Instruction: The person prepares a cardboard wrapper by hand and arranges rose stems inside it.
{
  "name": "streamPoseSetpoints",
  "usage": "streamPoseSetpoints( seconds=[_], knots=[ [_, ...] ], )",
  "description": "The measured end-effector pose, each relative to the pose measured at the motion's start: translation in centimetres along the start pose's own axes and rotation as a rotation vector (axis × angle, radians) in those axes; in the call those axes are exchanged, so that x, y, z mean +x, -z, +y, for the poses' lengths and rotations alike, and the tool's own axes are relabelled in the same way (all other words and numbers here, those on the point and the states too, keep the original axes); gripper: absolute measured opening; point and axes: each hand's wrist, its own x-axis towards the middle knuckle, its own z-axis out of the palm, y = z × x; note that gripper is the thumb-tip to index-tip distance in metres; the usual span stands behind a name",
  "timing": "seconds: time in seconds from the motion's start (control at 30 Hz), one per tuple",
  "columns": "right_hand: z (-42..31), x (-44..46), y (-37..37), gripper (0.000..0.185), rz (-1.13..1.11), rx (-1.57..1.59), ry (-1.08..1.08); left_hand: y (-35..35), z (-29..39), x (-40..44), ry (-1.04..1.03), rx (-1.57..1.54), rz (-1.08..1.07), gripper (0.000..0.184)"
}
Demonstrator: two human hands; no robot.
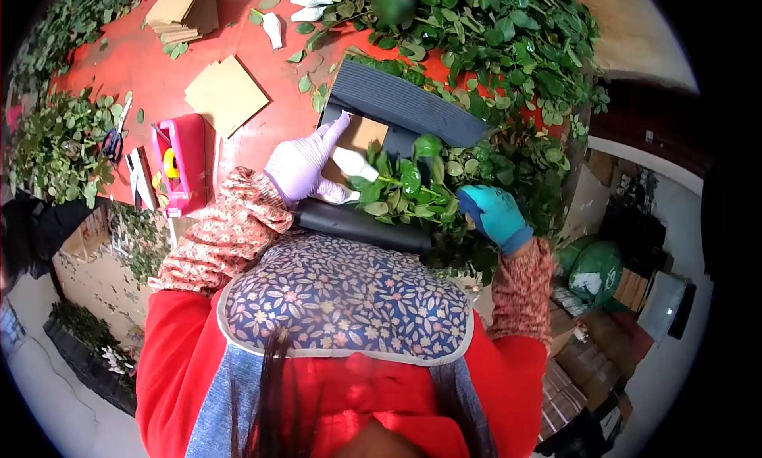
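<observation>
My left hand (pixel 305 166), in a lilac glove, lies over a piece of brown cardboard (pixel 367 132) with its index finger stretched out and thumb apart. Beside that thumb are white-wrapped flower heads (pixel 355 163) on leafy green stems. My right hand (pixel 496 216), in a teal glove, has its fingers curled round the leafy rose stems (pixel 417 190) farther along; leaves partly hide the grip. Under the stems and cardboard is a black holder with a ribbed dark flap (pixel 405 101) behind and a black padded roll (pixel 361 225) in front.
On the red table (pixel 262 45) lie a square cardboard sheet (pixel 228 97), a cardboard stack (pixel 184 9), a pink tape dispenser (pixel 186 160) and scissors (pixel 116 136). Leafy stems (pixel 516 45) pile up at the back right, with more leaves (pixel 59 144) at the left edge.
</observation>
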Motion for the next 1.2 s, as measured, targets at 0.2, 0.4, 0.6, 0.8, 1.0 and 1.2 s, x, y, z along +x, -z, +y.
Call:
streamPoseSetpoints(
  seconds=[0.2,0.4,0.6,0.8,1.0,1.2],
  knots=[
    [5.2,2.5,-3.2,0.029,-0.106,0.003,0.137,0.5,1.9,0.8,-0.069,0.293,-0.02,0.082],
    [3.8,3.2,-3.5,0.029,-0.319,0.678,-0.551,0.7,2.3,0.3,-0.297,0.308,-0.211,0.044],
    [-3.8,9.4,9.1,0.033,0.691,-0.33,0.373,-0.1,1.8,-0.5,-0.26,0.262,-0.161,0.044],
    [-1.1,29.6,6.1,0.021,0.388,-0.811,0.094,0.7,2.8,-0.2,-0.262,0.252,-0.138,0.031],
    [1.6,28.0,5.7,0.02,0.382,-0.498,0.09,-0.4,2.0,-0.6,-0.231,0.272,-0.062,0.031],
    [-3.6,20.5,8.3,0.028,0.526,-0.625,0.407,0.4,2.2,-0.3,-0.335,0.223,-0.026,0.033]
  ],
)
